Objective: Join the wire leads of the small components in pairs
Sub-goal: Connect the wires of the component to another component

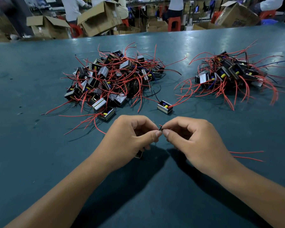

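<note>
— Where are the wire ends (161, 128) being joined?
— Between the two hands, nearer the viewer than the lone component (165, 107) on the green table (31, 89). Only a short red and black tip shows; the rest is hidden by fingertips.
— And the fingers?
— The left hand (128, 137) pinches the ends between thumb and forefinger, other fingers curled. The right hand (192, 139) pinches them from the opposite side, thumb tips nearly touching.
— Anything tucked away?
— A small component (139, 154) peeks from under the left hand, mostly covered. Two red leads (247, 155) trail out from behind the right wrist; their source is hidden.
— Further out?
— Beyond the lone component, a big pile (112, 78) to its left, a smaller pile (229, 74) to its right. Cardboard boxes (99, 18) past the table edge.
</note>
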`<move>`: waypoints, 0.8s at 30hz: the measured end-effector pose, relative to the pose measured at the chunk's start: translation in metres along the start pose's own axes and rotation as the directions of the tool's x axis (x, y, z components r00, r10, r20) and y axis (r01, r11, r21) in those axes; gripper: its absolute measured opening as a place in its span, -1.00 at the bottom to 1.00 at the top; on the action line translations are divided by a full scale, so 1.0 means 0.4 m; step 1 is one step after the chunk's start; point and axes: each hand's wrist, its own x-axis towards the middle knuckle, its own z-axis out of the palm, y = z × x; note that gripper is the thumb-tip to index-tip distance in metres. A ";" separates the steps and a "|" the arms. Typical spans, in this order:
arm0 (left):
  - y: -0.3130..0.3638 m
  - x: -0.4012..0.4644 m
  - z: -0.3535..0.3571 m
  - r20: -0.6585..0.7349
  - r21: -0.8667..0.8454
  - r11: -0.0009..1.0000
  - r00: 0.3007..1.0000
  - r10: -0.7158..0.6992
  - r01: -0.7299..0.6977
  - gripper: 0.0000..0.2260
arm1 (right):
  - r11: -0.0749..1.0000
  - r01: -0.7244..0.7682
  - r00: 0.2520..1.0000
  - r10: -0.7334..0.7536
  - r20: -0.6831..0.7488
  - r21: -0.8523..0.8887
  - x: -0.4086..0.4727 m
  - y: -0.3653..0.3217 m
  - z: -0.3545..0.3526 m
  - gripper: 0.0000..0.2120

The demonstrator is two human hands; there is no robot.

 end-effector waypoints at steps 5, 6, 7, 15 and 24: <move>-0.005 0.006 0.000 -0.007 -0.024 1.000 1.000 0.019 -0.019 -0.93 | 1.000 -0.002 1.000 0.002 -0.002 0.014 0.003 0.002 -0.002 -0.90; -0.006 0.006 0.000 -0.005 -0.020 1.000 1.000 0.021 -0.021 -0.92 | 1.000 -0.002 1.000 0.002 -0.009 0.019 0.003 0.002 -0.002 -0.91; -0.006 0.005 0.001 -0.003 -0.013 1.000 1.000 0.023 -0.023 -0.92 | 1.000 -0.002 1.000 0.002 -0.016 0.022 0.003 0.003 -0.002 -0.92; 0.000 0.003 0.008 -0.020 -0.013 1.000 1.000 0.022 -0.022 -0.90 | 0.999 -0.002 1.000 0.003 -0.018 0.048 0.002 0.007 -0.004 -0.94; -0.001 -0.001 0.018 -0.042 -0.027 0.999 0.999 0.023 -0.024 -0.90 | 0.996 -0.012 1.000 0.014 -0.028 0.088 0.006 0.007 0.003 -0.92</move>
